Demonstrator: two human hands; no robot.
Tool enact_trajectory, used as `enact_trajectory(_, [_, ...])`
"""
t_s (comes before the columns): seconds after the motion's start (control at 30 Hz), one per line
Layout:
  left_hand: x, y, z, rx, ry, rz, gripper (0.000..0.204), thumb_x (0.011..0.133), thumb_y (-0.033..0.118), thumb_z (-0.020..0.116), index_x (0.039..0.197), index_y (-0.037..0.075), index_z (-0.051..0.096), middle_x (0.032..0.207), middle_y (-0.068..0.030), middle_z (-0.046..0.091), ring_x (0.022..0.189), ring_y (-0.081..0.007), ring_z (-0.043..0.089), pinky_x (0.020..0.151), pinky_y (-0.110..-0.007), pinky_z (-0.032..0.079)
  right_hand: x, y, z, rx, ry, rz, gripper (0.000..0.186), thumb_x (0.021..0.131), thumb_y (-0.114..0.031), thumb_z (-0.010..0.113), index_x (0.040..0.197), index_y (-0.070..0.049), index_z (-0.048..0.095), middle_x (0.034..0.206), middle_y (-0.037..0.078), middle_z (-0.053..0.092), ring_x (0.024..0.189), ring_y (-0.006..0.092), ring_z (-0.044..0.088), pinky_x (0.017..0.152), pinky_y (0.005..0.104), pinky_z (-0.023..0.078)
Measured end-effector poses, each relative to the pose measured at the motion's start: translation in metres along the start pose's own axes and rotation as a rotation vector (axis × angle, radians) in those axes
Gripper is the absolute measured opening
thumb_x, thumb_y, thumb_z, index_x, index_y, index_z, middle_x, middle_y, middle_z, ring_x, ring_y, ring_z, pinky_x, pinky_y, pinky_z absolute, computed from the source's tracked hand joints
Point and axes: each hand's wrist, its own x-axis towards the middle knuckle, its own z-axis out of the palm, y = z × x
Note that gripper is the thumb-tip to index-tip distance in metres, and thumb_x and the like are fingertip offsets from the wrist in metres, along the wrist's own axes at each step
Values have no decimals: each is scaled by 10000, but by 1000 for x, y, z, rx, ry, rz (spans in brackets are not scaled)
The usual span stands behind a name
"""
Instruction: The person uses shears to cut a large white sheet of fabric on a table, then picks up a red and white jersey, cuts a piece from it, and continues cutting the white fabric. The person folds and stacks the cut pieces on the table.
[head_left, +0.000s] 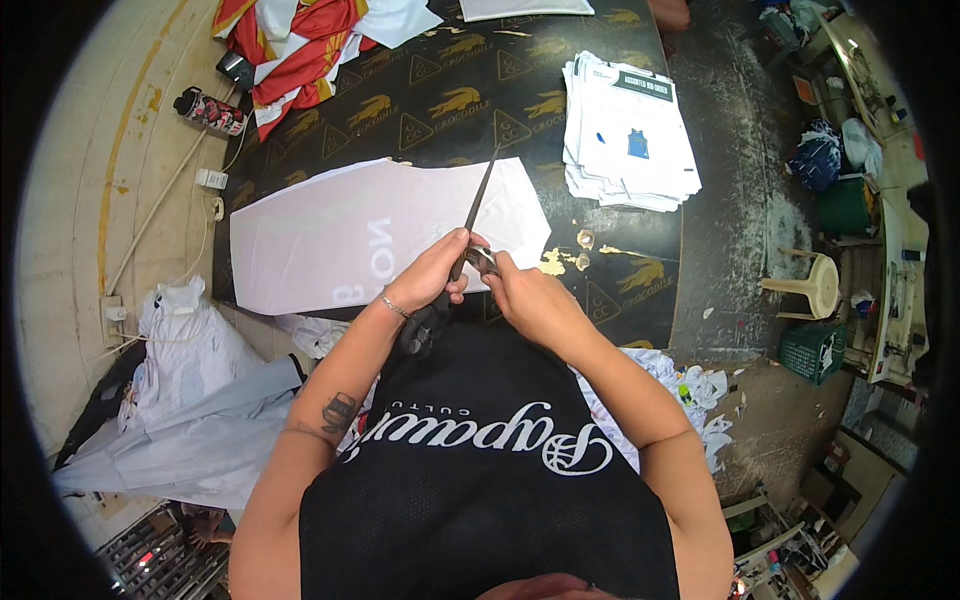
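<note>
Head view: scissors (478,205) held between left hand (430,272) and right hand (528,297).

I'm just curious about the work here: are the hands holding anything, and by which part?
Both hold the scissors: the left hand grips them near the handles, blades pointing away over the white fabric. The right hand touches them by the pivot.

Left hand (432,272): closed around the black scissors (470,228), blades pointing far.
Right hand (528,296): touching the scissors near the pivot.
White fabric panel (340,245): flat on the dark table (620,290).
Paper stack (630,130): far right.
</note>
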Motion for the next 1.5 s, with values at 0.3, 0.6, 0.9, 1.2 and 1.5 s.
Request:
enact_trajectory(0.3, [11, -19, -19, -384, 89, -600, 445, 1144, 475, 377, 1162, 85, 591, 844, -12, 511, 563, -84, 388, 514, -245, 411, -4, 35, 27, -540, 158, -366, 653, 889, -173, 655, 1522, -142, 495, 852, 113, 725, 730, 297, 733, 588, 409, 586])
enact_trajectory(0.6, [-17, -9, -23, 40, 279, -232, 277, 1089, 340, 573, 1108, 72, 502, 854, -25, 515, 592, -83, 428, 542, -291, 462, 59, 224, -118, -250, 639, 307, 281, 905, -171, 697, 1076, 51, 678, 986, 315, 697, 931, 485, 696, 834, 551, 557])
enact_trajectory(0.9, [21, -12, 39, -244, 269, 212, 292, 1114, 329, 534, 934, 123, 430, 718, 31, 425, 584, -80, 458, 534, -275, 453, 70, 232, -112, -255, 763, 121, 393, 937, -223, 719, 1276, -29, 683, 1080, 246, 721, 1036, 396, 695, 899, 487, 542])
enact_trajectory(1.2, [46, -28, 94, -79, 253, 409, 376, 1152, 423, 384, 1012, 89, 485, 872, -31, 527, 822, -142, 553, 945, -382, 532, -66, 24, 76, 966, 388, 144, 772, 870, 48, 738, 1551, 5, 377, 1141, 126, 660, 1095, 209, 679, 993, 348, 538])
enact_trajectory(1.5, [86, -57, -74, 1580, 5, 664, 410, 877, 4, 580, 1267, 100, 660, 1351, -180, 601, 1301, -380, 542, 1112, -498, 411, -158, 22, 151, 1238, 501, 476, 679, 919, -273, 832, 1466, -21, 518, 864, 10, 619, 754, 105, 618, 689, 275, 512])
